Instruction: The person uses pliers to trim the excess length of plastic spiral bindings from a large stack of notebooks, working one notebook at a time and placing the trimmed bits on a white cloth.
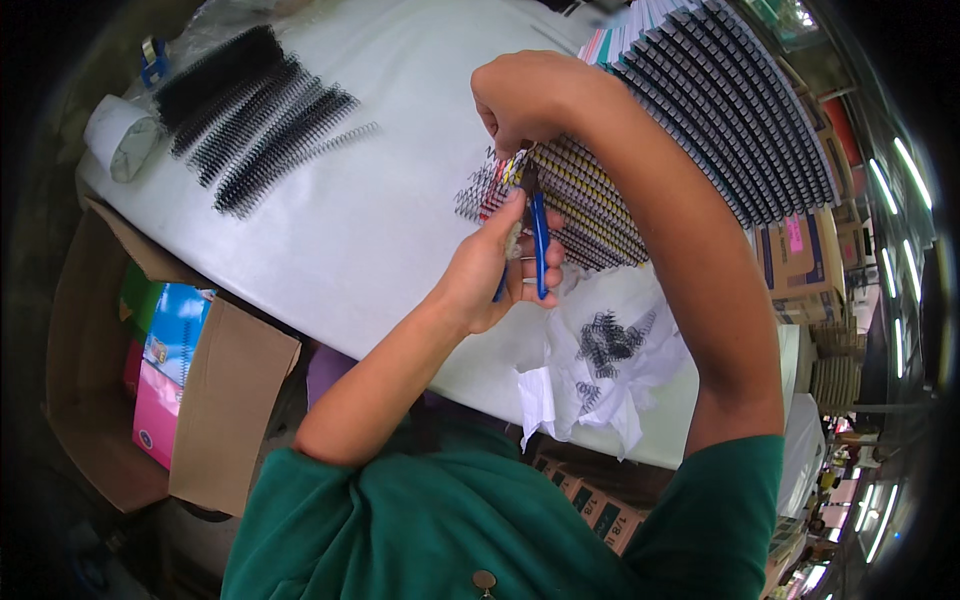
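Note:
My left hand [488,262] is closed around cutting pliers with blue handles [541,245], their dark jaws pointing away from me. The jaws are at the near left corner of a stack of spiral-bound notebooks [592,205], whose black coils face me. Loose coil ends [468,200] stick out from the stack's left side. Over that same corner bends my right hand [522,98], its fingers curled down and pinched by the plier tips. What the right fingertips hold is mostly hidden behind the hand.
Black plastic coils [280,125] lie at the table's far left, beside a white roll [120,138]. A larger stack of bound notebooks [715,110] stands at the right. Coil scraps [608,340] rest on crumpled white paper [565,375]. An open carton [230,400] with colourful notebooks sits left, below the table edge.

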Available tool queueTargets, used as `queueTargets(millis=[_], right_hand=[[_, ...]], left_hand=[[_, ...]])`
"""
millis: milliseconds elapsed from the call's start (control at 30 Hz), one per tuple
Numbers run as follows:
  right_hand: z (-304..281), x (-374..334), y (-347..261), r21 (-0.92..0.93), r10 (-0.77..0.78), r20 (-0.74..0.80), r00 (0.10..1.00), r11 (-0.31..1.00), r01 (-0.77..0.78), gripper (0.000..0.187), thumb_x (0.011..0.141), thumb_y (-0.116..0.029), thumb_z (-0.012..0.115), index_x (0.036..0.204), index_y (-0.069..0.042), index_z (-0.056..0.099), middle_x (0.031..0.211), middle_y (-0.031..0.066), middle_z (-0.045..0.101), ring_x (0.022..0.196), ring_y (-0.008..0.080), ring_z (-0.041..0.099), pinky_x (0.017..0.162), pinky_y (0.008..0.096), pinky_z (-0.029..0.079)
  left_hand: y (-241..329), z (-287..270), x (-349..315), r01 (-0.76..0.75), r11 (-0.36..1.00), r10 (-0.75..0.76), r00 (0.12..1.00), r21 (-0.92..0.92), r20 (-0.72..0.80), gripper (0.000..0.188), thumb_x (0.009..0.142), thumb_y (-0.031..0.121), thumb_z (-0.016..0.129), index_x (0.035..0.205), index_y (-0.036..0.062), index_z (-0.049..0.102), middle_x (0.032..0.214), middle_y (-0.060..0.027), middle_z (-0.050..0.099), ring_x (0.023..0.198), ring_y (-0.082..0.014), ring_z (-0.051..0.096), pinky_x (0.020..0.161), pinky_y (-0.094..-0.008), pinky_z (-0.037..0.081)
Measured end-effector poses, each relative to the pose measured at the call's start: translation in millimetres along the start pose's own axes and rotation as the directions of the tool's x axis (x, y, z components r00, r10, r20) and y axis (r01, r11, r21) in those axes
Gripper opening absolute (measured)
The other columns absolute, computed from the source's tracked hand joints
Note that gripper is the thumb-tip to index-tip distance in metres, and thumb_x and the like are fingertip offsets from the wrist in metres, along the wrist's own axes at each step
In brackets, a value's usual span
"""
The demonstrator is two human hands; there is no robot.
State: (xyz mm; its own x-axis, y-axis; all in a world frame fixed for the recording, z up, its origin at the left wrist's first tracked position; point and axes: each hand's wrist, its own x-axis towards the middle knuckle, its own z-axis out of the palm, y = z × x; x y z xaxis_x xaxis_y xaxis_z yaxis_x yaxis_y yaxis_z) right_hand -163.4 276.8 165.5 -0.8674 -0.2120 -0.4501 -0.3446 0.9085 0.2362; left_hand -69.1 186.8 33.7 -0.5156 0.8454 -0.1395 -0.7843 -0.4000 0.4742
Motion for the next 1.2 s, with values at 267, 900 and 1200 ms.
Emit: queueTargets(millis=[267,900,1200], right_hand=[[-8,-8,0,0.019,-0.022,-0.049,0.999,1.0,0.022,0.018,0.065,-0.008,0.069,0.082,-0.007,0.07,0.08,0.0111,0.068,0.075,0.0229,0.065,0.066,0.0341,0.051],[-26,-27,-8,-0.251,0.01,-0.063,0.998,0.968,-0.026,0.023,0.07,-0.011,0.069,0.093,-0.007,0.069,0.094,0.0098,0.068,0.088,0.0226,0.065,0.071,0.0351,0.051],[-17,-28,-5,-0.211,-0.002,-0.195,0.981,0.977,-0.04,0.016,0.068,-0.012,0.067,0.083,-0.009,0.071,0.082,0.0094,0.068,0.079,0.0233,0.066,0.069,0.0342,0.05]], left_hand=[[3,13,-6,0.006,0.968,0.027,0.991,0.252,-0.128,0.052,0.095,0.053,0.026,0.107,0.0056,0.046,0.078,-0.0084,0.05,0.067,-0.0193,0.053,0.061,-0.0356,0.048],[7,12,5,-0.024,0.966,0.055,0.992,0.259,-0.114,0.051,0.094,0.054,0.028,0.099,0.0064,0.046,0.072,-0.0059,0.047,0.06,-0.0174,0.049,0.055,-0.0338,0.046],[15,16,-1,-0.037,0.95,0.058,0.997,0.31,-0.056,0.063,0.093,0.057,0.026,0.117,0.001,0.043,0.094,-0.0171,0.057,0.09,-0.0308,0.062,0.074,-0.0432,0.053]])
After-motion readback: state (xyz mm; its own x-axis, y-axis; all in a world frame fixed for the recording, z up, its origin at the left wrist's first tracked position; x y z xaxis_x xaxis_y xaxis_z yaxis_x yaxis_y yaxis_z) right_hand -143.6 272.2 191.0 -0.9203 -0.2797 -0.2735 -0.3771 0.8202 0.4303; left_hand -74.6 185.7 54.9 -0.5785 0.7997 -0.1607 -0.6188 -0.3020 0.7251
